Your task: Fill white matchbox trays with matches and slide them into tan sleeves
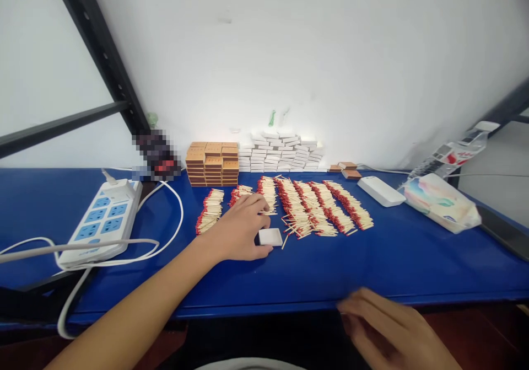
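Head view: left hand (242, 229) pinches the small white tray (271, 237) between thumb and fingers; match rows (291, 203) lie just beyond this hand, so a careless push could scatter them. Right hand (386, 326) is blurred; I cannot tell its grip.

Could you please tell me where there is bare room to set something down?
The widest bare patch of blue table lies between the match rows and the front edge, right of the white tray at the left hand, continuing in front of the soft pack. The back is crowded with brown matchboxes and white boxes, the left with the power strip.
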Tool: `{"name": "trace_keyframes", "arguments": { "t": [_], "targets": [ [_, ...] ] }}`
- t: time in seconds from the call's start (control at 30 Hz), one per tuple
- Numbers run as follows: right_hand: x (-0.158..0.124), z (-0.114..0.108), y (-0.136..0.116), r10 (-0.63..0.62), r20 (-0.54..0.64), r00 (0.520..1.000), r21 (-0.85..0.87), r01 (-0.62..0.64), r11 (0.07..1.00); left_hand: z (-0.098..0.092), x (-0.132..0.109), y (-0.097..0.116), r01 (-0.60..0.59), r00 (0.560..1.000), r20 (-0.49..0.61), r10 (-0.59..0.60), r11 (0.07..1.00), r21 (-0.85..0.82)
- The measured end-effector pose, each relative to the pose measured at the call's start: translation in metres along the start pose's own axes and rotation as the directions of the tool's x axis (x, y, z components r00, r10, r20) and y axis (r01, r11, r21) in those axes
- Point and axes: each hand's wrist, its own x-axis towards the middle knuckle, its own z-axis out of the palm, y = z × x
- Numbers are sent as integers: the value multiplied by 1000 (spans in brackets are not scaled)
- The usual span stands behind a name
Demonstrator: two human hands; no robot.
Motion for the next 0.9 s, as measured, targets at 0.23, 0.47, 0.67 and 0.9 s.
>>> {"name": "trace_keyframes", "arguments": {
  "t": [0.23,0.47,0.67,0.9],
  "targets": [
    [156,-43,-32,-338,-34,940,-58,336,940,-10,11,-8,-1,997,83,0,1000,11],
    [234,-20,-42,-394,198,898,-132,422,897,-14,6,-17,48,996,79,-37,989,-143],
    [220,0,-29,-416,172,893,-142,441,886,-1,-3,-16,42,999,22,-39,987,-157],
    [220,3,-26,-471,118,874,-202,485,851,-3,-3,-22,3,998,-54,-10,994,-114]
  ]
}}
